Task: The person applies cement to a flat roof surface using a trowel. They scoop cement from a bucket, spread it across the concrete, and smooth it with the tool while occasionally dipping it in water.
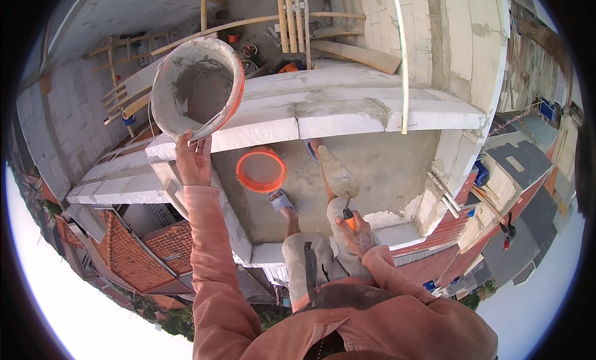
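Observation:
My left hand (195, 162) grips the near rim of a mortar-smeared bucket (233, 102), red-orange on its outer side. Grey wet mortar (208, 93) lies in its bottom. The bucket is at the white block wall's top; whether it rests there I cannot tell. In my right hand (356, 233) is a trowel (337, 175), held by its orange and black handle. The blade is coated with grey mortar and points away from me, over the floor. Farther left on that floor, between wall and legs, stands an orange bucket (282, 180) with greyish liquid.
The white block wall (261, 131) crosses in front of me. A pale upright pole (402, 68) stands against it at right. Beyond are bamboo poles (292, 24) and a plank (357, 55). My sandalled feet are on the grey ledge floor (385, 167). Tiled roofs (130, 254) lie far below.

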`<state>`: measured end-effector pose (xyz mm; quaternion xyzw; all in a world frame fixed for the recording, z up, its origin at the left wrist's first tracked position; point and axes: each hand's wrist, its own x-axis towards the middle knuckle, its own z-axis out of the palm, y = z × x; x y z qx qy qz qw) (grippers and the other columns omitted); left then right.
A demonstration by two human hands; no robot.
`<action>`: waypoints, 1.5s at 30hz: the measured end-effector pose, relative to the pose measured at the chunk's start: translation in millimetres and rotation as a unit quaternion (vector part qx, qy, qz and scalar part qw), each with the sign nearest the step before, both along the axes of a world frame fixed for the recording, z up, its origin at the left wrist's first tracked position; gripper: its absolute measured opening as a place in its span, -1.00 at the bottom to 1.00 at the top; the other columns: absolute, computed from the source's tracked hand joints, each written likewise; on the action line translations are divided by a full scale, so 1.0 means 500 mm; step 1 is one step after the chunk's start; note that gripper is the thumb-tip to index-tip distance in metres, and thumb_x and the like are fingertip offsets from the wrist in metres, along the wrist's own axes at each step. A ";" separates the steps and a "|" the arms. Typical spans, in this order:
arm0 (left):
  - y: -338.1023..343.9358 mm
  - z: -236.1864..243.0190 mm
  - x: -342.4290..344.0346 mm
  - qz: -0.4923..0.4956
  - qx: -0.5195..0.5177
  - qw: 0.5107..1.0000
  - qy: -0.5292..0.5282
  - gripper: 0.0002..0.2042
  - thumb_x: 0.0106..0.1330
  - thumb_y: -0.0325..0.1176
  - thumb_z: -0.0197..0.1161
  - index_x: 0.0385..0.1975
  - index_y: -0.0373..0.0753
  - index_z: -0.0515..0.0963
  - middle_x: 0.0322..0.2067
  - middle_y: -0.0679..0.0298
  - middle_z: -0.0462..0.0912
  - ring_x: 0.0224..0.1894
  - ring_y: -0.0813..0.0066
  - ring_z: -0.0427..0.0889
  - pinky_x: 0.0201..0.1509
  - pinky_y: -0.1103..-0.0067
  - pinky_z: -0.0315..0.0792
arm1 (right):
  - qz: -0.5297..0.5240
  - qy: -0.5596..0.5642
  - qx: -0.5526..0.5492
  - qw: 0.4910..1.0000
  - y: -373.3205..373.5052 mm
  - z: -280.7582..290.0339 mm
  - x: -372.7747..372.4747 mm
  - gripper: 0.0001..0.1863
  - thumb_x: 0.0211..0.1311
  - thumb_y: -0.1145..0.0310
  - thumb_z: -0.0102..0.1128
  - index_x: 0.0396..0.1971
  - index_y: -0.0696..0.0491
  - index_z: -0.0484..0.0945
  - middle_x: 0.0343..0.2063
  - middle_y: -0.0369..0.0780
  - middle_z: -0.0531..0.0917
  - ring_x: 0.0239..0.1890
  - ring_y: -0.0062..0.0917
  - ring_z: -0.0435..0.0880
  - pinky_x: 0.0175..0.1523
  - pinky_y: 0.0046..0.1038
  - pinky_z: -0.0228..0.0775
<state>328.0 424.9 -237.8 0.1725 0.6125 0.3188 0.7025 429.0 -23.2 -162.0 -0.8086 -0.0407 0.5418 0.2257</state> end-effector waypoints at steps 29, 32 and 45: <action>0.093 -0.246 0.178 0.107 -0.127 0.985 -0.038 -0.73 0.29 -0.44 0.25 -0.10 -0.36 0.36 -0.08 0.03 0.47 0.00 0.19 0.57 0.21 0.25 0.58 | -0.002 0.034 -0.018 0.999 0.036 -0.008 0.068 -0.54 0.33 -0.06 0.17 -0.20 0.09 0.45 -0.51 0.00 0.55 -0.42 0.02 0.58 -0.31 -0.12 0.39; 0.083 -0.276 0.175 0.091 -0.123 0.988 -0.029 -0.73 0.28 -0.44 0.26 -0.10 -0.33 0.36 -0.07 0.02 0.45 0.01 0.18 0.56 0.21 0.25 0.58 | -0.031 0.048 -0.020 0.998 0.037 -0.009 0.072 -0.50 0.32 -0.10 0.17 -0.21 0.10 0.45 -0.50 0.02 0.57 -0.42 0.03 0.58 -0.31 -0.12 0.39; 0.050 -0.355 0.194 0.050 -0.106 0.993 -0.030 -0.67 0.23 -0.40 0.32 -0.09 -0.32 0.38 -0.07 0.02 0.47 0.02 0.21 0.57 0.19 0.33 0.57 | 0.009 -0.012 0.038 0.999 0.043 -0.017 0.075 -0.51 0.25 -0.05 0.28 -0.26 0.13 0.45 -0.66 -0.21 0.42 -0.62 -0.34 0.46 -0.51 -0.36 0.33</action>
